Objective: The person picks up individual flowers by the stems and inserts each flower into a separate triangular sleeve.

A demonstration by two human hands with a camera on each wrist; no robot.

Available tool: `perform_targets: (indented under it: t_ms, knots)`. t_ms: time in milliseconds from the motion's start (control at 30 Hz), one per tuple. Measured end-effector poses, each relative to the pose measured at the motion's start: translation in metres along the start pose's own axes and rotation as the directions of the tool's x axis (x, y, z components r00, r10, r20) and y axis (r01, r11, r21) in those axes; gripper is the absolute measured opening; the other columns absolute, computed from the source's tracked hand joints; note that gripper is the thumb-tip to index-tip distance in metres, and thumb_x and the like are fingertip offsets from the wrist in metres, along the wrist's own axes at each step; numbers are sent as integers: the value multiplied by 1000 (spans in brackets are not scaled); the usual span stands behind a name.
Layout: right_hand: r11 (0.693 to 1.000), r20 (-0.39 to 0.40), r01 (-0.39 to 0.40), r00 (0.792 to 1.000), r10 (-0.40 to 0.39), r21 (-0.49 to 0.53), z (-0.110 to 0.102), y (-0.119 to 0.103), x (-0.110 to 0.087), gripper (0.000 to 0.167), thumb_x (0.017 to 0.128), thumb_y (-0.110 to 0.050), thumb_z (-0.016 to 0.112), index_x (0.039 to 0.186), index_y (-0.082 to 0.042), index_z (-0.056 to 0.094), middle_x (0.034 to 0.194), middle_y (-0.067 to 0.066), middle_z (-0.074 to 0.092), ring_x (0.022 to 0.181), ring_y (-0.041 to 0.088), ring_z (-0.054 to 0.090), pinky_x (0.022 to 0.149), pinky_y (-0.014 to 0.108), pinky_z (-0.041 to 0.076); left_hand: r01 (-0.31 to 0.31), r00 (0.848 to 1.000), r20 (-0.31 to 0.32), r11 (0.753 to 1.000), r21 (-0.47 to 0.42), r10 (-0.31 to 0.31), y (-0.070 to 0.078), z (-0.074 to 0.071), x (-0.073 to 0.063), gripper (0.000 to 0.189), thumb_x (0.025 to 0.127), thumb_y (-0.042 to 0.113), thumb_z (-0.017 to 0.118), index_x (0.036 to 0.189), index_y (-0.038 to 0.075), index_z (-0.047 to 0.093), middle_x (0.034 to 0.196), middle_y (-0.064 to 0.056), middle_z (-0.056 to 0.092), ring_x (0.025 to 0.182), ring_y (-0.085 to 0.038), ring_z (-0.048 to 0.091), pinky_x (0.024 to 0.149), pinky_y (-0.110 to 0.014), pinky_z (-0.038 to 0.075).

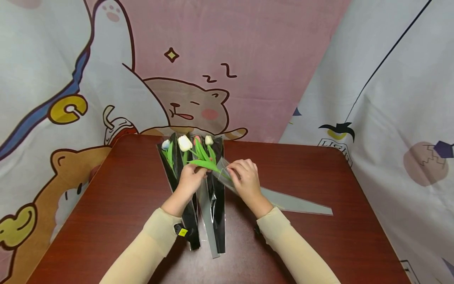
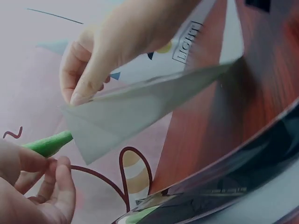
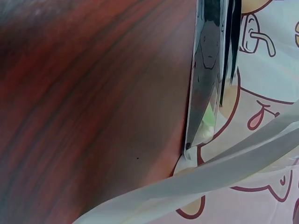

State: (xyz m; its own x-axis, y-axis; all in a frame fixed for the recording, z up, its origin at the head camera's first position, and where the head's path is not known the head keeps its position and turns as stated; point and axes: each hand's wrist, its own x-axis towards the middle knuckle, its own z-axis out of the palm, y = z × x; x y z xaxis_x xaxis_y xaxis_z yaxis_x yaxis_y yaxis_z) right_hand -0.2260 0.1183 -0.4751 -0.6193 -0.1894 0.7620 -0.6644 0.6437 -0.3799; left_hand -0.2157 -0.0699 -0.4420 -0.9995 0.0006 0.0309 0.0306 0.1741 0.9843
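In the head view my left hand (image 1: 193, 178) pinches an artificial tulip by its green stem and leaf (image 1: 205, 164). The stem points right into the mouth of a translucent grey flower sleeve (image 1: 301, 200). My right hand (image 1: 245, 177) pinches the rim of that sleeve, whose narrow end reaches to the right over the table. In the left wrist view the green stem (image 2: 53, 142) meets the sleeve's wide end (image 2: 121, 119). Which bloom belongs to the held stem is hard to tell. The right wrist view shows the sleeve (image 3: 210, 179), but not my right hand.
Black sleeves (image 1: 220, 221) and a grey sleeve (image 1: 209, 225) lie side by side under my left hand. They hold tulips, among them a white one (image 1: 185, 143) and a blue one (image 1: 166, 145). Beneath is a reddish-brown table (image 1: 117, 205), with a printed cloth (image 1: 255, 59) behind.
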Motion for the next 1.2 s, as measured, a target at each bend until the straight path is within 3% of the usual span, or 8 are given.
perform_targets:
  t_ms: [100,267,400,533,733,867,1000,1200]
  knots:
    - [1000,-3,3,1000,-3,6,0,-1,1,6,86,-18,69,88,-12,70,90,-2,66,84,18,53,75,37,38,55,998,-11,982,-179,-58,0,-1,1,33,93,3,53,126,1,56,103,-20,66,79,-10,64,76,-31,54]
    - [1000,-9,3,1000,-3,8,0,-1,1,6,86,-18,69,88,-12,70,89,-2,66,85,18,54,75,36,38,27,997,-58,944,-329,-49,0,-3,2,36,93,-3,47,127,2,39,100,-14,62,84,-18,64,79,-36,55]
    - [1000,-8,2,1000,-2,7,0,-1,1,5,86,-17,69,88,-12,70,89,-2,66,84,18,54,75,37,39,-26,995,-101,939,-344,-10,-1,-5,2,28,94,-2,44,122,1,45,102,-12,58,86,-19,60,80,-40,54]
    - [1000,-6,3,1000,-3,8,-1,-1,1,5,86,-16,69,88,-12,70,89,-2,66,84,18,53,75,37,39,-89,989,-140,933,-350,41,-2,-7,2,21,96,3,48,116,-3,52,110,-8,58,85,-9,61,76,-32,55]
    - [1000,-9,8,1000,-8,10,-2,0,2,4,86,-15,69,88,-12,70,89,-2,66,84,18,53,74,37,39,-148,976,-206,907,-394,69,-4,-9,2,18,93,6,58,107,-6,60,90,4,64,77,-6,63,70,-22,54]
    - [1000,-7,11,1000,-11,10,-1,0,2,4,86,-15,69,88,-12,70,89,-2,66,84,18,53,74,37,39,-155,974,-222,874,-460,56,-2,-9,1,11,90,1,60,101,-2,60,87,5,64,76,-6,63,69,-21,54]
    - [1000,-6,10,1000,-10,14,-2,-1,4,5,87,-17,68,88,-12,70,88,-2,66,84,18,53,75,37,39,-147,975,-217,860,-488,43,-1,-7,1,6,88,1,63,93,3,63,89,5,67,72,-5,61,67,-21,53]
    - [999,-10,17,1000,-17,28,-1,-4,6,6,87,-17,68,87,-12,70,88,-2,66,85,18,53,74,36,38,-105,982,-189,874,-474,15,-5,2,-1,9,85,1,67,86,10,67,91,3,69,72,-4,61,68,-23,53]
